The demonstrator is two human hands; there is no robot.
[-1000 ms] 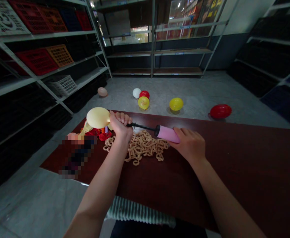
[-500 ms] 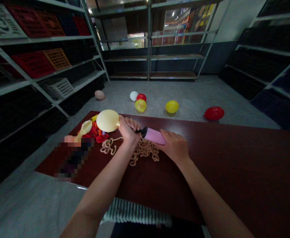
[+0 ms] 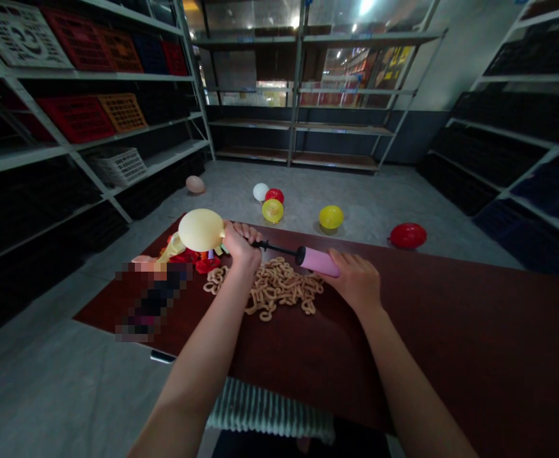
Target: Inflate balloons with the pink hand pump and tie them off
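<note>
While the left hand (image 3: 241, 247) is closed in a tight fist around the neck of a cream balloon (image 3: 201, 230), the inflated balloon sits just off the fist at about 10 o'clock, above the far side of a dark red-brown table (image 3: 451, 337). The thin black nozzle of a pink hand pump (image 3: 318, 261) runs out of that fist toward 3 o'clock, and the right hand (image 3: 356, 280) grips the end of the pump's barrel with its fingers curled over it.

Directly below the pump lies a heap of tan curled rubber pieces (image 3: 274, 287). At about 9 o'clock from the left hand, limp red and orange balloons (image 3: 184, 256) lie bunched on the table beside a pixelated patch (image 3: 153, 302).

Past the table at 12 o'clock, a white balloon (image 3: 260, 191), a red balloon (image 3: 274, 195) and a yellow balloon (image 3: 272, 210) sit close together on the concrete floor (image 3: 356, 197). Another yellow balloon (image 3: 331, 217) lies toward 1 o'clock, a red balloon (image 3: 407, 235) toward 2 o'clock and a pale pink balloon (image 3: 195, 184) toward 11 o'clock. Metal shelves (image 3: 83, 74) holding red and orange crates (image 3: 76, 119) line the wall at 10 o'clock
</note>
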